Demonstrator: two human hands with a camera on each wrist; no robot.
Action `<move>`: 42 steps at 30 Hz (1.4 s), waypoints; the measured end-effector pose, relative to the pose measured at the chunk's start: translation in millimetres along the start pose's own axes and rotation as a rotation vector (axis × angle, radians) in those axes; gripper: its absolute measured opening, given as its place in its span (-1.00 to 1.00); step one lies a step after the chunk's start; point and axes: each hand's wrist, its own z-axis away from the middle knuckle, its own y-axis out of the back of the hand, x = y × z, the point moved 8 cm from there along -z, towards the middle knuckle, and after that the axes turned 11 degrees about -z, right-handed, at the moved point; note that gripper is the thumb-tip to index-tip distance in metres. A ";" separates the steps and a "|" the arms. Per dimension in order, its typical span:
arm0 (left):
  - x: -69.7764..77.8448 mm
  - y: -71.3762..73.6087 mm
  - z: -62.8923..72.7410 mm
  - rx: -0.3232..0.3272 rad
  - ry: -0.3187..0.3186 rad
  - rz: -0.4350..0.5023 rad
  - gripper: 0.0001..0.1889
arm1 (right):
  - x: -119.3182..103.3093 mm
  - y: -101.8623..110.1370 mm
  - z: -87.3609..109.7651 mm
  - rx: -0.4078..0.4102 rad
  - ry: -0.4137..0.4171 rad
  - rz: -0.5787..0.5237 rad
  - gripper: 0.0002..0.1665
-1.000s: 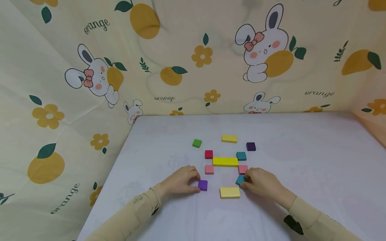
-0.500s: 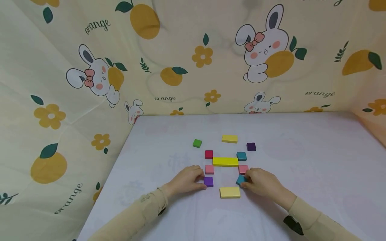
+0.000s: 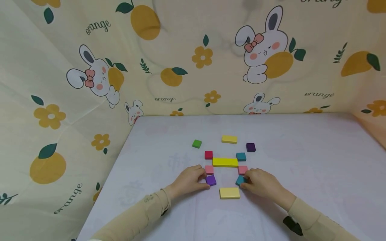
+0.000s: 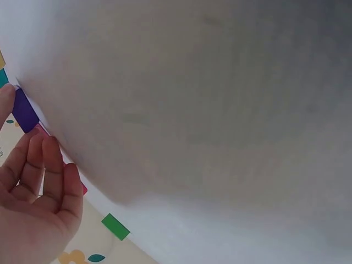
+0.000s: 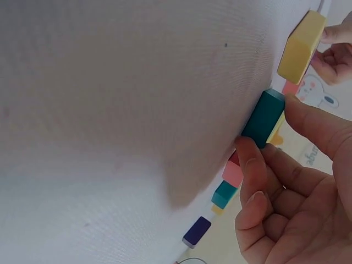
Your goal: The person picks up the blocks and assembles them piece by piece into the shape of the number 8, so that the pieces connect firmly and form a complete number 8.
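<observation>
My left hand (image 3: 188, 180) pinches a purple block (image 3: 211, 180) between thumb and fingers, just below the left pink block (image 3: 209, 170). The purple block lies slightly turned, its near corner close to my thumb. Over on the right, my right hand (image 3: 260, 180) holds a teal block (image 3: 240, 180) between thumb and fingertips, as the right wrist view shows of the same teal block (image 5: 264, 118). That block is tilted and partly covered by my fingers, just below the right pink block (image 3: 242, 170). Between the two pink blocks' upper corners lies a long yellow block (image 3: 225, 162).
A red block (image 3: 208, 155) and a second teal block (image 3: 241, 156) sit above the long block's ends. Farther back are a green block (image 3: 197, 144), a yellow block (image 3: 229, 139) and a dark purple block (image 3: 251, 147). A pale yellow block (image 3: 230, 193) lies between my hands, nearer me.
My left hand has moved the purple block right and away from me, up to the left pink block, turning it slightly. The right hand and its teal block have stayed almost still.
</observation>
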 end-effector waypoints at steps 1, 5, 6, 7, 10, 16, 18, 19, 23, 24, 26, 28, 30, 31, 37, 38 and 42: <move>0.4 0.3 0.0 0.003 -0.002 -0.001 -0.64 | -0.3 0.3 0.1 0.003 0.001 0.001 -0.73; 2.2 2.6 0.1 0.015 -0.011 -0.008 -0.64 | -1.7 1.5 1.0 0.013 0.005 0.012 -0.73; 2.4 2.8 0.0 0.018 -0.013 -0.011 -0.64 | -2.1 1.7 1.3 0.014 0.007 0.012 -0.74; 2.5 2.8 0.0 0.020 -0.015 -0.014 -0.64 | -2.4 1.8 1.4 0.014 0.008 0.010 -0.74; 2.1 2.5 -0.3 0.031 -0.019 -0.025 -0.63 | -2.9 2.0 1.7 0.013 0.012 -0.001 -0.75; 1.7 0.9 -0.2 0.037 -0.021 -0.036 -0.61 | -2.2 1.1 2.5 0.013 0.019 -0.026 -0.76; 2.0 0.7 -0.2 0.039 -0.025 -0.039 -0.61 | -2.0 1.0 2.7 0.015 0.023 -0.027 -0.76; 2.1 0.9 -0.1 0.041 -0.027 -0.042 -0.61 | -2.1 1.1 2.7 0.017 0.026 -0.027 -0.76; 2.3 2.0 0.0 0.047 -0.031 -0.047 -0.62 | -3.0 1.8 2.8 0.026 0.038 -0.018 -0.76; 2.2 2.2 0.1 0.046 -0.029 -0.046 -0.62 | -3.3 1.9 2.7 0.027 0.040 -0.016 -0.76; 2.0 2.4 0.3 0.042 -0.026 -0.046 -0.62 | -3.5 1.7 2.4 0.027 0.039 -0.012 -0.76; 1.8 2.6 0.2 0.037 -0.022 -0.045 -0.62 | -3.6 1.5 2.4 0.028 0.039 -0.008 -0.75; 1.7 2.5 0.0 0.034 -0.020 -0.047 -0.62 | -3.5 1.5 2.4 0.030 0.040 -0.006 -0.74; 1.7 2.4 -0.1 0.034 -0.020 -0.048 -0.62 | -3.6 1.4 2.5 0.031 0.042 -0.005 -0.74; 1.2 1.6 -0.4 0.039 -0.021 -0.051 -0.61 | -3.6 1.7 3.0 0.041 0.050 -0.001 -0.75; 1.0 1.6 -0.5 0.041 -0.021 -0.051 -0.61 | -3.8 2.2 3.3 0.046 0.053 0.005 -0.75; 0.5 1.2 -0.8 0.037 -0.023 -0.038 -0.61 | -8.0 5.7 7.2 0.085 0.089 0.083 -0.72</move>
